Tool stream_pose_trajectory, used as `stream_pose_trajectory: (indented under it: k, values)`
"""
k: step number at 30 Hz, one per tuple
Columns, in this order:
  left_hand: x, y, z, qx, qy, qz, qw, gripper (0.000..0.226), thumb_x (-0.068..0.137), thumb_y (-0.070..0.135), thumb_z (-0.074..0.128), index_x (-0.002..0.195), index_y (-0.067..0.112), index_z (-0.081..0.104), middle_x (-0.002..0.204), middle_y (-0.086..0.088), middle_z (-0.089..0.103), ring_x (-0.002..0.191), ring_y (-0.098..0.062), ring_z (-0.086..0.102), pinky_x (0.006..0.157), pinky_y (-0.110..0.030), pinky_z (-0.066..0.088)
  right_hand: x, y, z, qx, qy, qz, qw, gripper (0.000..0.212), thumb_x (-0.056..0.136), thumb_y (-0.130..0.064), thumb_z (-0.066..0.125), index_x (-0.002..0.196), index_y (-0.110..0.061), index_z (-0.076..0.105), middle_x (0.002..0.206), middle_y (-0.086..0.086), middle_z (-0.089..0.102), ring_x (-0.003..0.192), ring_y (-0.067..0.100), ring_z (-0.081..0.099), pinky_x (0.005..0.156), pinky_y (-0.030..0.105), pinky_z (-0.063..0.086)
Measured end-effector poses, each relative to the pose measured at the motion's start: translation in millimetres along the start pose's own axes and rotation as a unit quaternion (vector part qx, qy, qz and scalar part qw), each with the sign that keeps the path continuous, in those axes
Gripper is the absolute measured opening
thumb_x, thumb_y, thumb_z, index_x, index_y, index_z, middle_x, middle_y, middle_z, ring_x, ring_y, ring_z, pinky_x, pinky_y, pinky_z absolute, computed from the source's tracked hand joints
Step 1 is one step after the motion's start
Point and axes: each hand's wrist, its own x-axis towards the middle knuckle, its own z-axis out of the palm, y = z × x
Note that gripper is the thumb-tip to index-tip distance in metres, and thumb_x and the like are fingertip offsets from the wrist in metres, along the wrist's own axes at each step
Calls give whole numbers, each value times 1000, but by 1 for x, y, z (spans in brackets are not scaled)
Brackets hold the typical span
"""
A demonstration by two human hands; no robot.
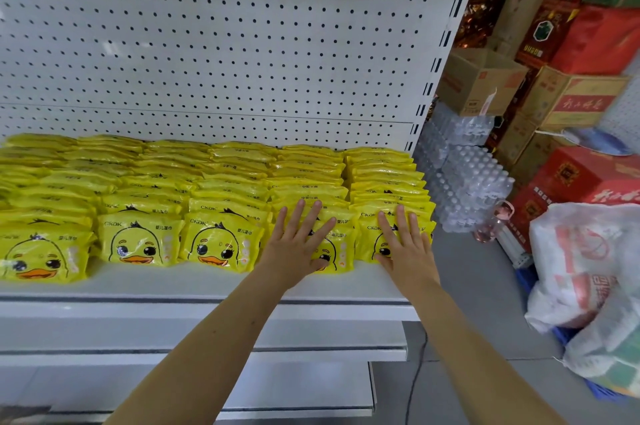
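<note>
Head view, looking down along my two bare forearms to a white shelf point(207, 282) across the lower middle of the frame. My left hand point(298, 244) lies flat, fingers straight and spread, with its palm against the face of a yellow duck pack point(334, 253) at the front of its row. It grips nothing and only presses. My right hand point(405, 244) is the same, opened out with the fingers fanned upward, pressing on the end pack point(369, 234) just to the right, the last one before the shelf's right edge. These two packs stand side by side and touch, right of the frame's centre, upright and leaning a little on the ones behind them. My thumbs point toward each other low across their faces.

The other yellow packs point(138, 241) fill the shelf leftward to the frame's edge, in rows running back to the white pegboard point(207, 44) that takes up the upper left and centre. Each front face shows a cartoon duck with an orange beak.

Right of the shelving, at mid-height, shrink-wrapped water bottles point(471, 182) are stacked in bundles, with a clear pink bottle point(491, 222) just beside them. Brown cartons point(485, 82) and red boxes point(588, 175) pile up in the upper right. A white plastic bag point(581, 262) printed in red bulges at the right edge, lower down. More white shelves point(207, 355) step out beneath my arms at the bottom.
</note>
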Motion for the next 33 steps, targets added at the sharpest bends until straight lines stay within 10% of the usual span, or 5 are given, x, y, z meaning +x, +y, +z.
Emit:
stream_pose_trajectory:
  k: [6, 17, 24, 28, 33]
  values:
    - [-5, -4, -5, -100, -85, -68, 989, 86, 84, 75, 18, 138, 30, -30, 149, -6, -32, 137, -36, -28, 110, -49, -18, -20, -14, -11, 91, 32, 40, 995, 74, 99, -47, 35, 142, -32, -23, 151, -4, -30, 139, 19, -28, 117, 47, -1]
    - [-59, -65, -34, -97, -37, -79, 991, 85, 71, 65, 63, 138, 14, 47, 144, -19, 41, 129, -44, 41, 98, -61, 36, -39, -89, -30, 147, 90, 45, 984, 75, 95, -55, 37, 146, -33, -13, 154, -5, -23, 140, 18, -25, 116, 47, 3]
    - [-115, -123, -40, -128, -61, -89, 986, 79, 83, 68, 31, 141, 16, 42, 148, -17, 36, 132, -43, 37, 99, -60, 36, -54, -186, -39, 203, 123, 46, 970, 77, 94, -54, 42, 145, -33, -11, 154, -6, -18, 141, 17, -20, 116, 47, 5]
    - [-144, -152, -38, -195, -79, -146, 967, 87, 78, 78, 3, 147, 28, -14, 156, -3, -18, 145, -31, -9, 115, -49, 5, -63, -234, -55, 308, 130, 31, 942, 74, 93, -45, 50, 150, -28, 5, 159, 1, -6, 147, 24, -8, 116, 47, 10]
    - [-170, -185, -56, -361, -59, -253, 896, 74, 91, 58, 35, 150, 29, 2, 159, -2, -5, 146, -26, -4, 115, -47, 7, -60, -277, -78, 440, 99, -13, 893, 64, 93, -38, 54, 149, -25, 26, 158, -3, 15, 145, 12, 11, 116, 32, 16]
